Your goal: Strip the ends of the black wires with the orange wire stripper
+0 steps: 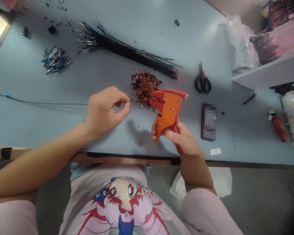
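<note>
Between thumb and forefinger, my left hand (107,109) pinches a thin black wire (51,103) near one end. The wire trails away to the left across the table and ends in a blue and silver terminal (2,94). My right hand (183,138) is wrapped round the handles of an orange and red wire stripper (170,111), whose jaws point left toward the wire's short end, apart from it. Just behind the jaws lies a heap of copper strands and black scraps (145,86).
Behind the heap lies a bundle of black wires (129,54) with blue terminals. A pile of blue terminals (55,60) sits to its left. Scissors (203,80), a dark phone-like device (209,122) and a red-handled tool (279,125) lie right. A shelf (267,70) juts in.
</note>
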The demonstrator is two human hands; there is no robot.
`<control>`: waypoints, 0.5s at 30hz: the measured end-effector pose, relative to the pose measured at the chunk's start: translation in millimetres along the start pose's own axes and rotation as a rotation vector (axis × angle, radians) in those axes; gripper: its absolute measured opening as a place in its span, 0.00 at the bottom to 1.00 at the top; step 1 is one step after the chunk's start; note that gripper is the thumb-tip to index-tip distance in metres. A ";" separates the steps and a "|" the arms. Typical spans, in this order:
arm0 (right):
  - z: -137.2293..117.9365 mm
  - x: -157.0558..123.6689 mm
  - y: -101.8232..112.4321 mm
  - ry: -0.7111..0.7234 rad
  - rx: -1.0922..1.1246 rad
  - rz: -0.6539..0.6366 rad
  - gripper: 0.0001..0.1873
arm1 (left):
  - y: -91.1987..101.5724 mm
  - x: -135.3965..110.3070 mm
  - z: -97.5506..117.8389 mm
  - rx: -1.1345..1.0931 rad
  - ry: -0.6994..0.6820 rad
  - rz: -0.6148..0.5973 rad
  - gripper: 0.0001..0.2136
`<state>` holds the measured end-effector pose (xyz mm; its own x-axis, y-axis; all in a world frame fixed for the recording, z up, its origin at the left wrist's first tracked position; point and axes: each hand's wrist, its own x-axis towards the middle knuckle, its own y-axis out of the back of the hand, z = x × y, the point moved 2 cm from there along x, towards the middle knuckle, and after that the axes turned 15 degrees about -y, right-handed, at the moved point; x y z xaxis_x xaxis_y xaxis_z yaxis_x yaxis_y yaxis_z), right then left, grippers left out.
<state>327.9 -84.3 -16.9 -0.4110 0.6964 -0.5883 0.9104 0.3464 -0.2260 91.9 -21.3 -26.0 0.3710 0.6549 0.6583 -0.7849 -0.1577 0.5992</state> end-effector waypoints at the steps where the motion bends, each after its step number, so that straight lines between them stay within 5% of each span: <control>1: -0.6 -1.7 -0.8 -0.003 -0.014 0.000 0.20 | 2.1 1.2 -2.7 0.013 0.013 0.032 0.04; 8: 11.4 13.7 -15.0 -0.277 -0.095 -0.245 0.27 | 3.8 4.2 -18.3 -0.005 0.146 0.131 0.03; 15: 3.5 27.6 10.0 -0.052 0.072 -0.009 0.29 | -2.7 0.9 -17.2 -0.018 0.106 0.130 0.02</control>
<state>325.8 -63.8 -38.1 -0.4178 0.6590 -0.6254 0.9085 0.3049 -0.2857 85.9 -7.6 -34.8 0.2116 0.7045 0.6774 -0.8322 -0.2335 0.5029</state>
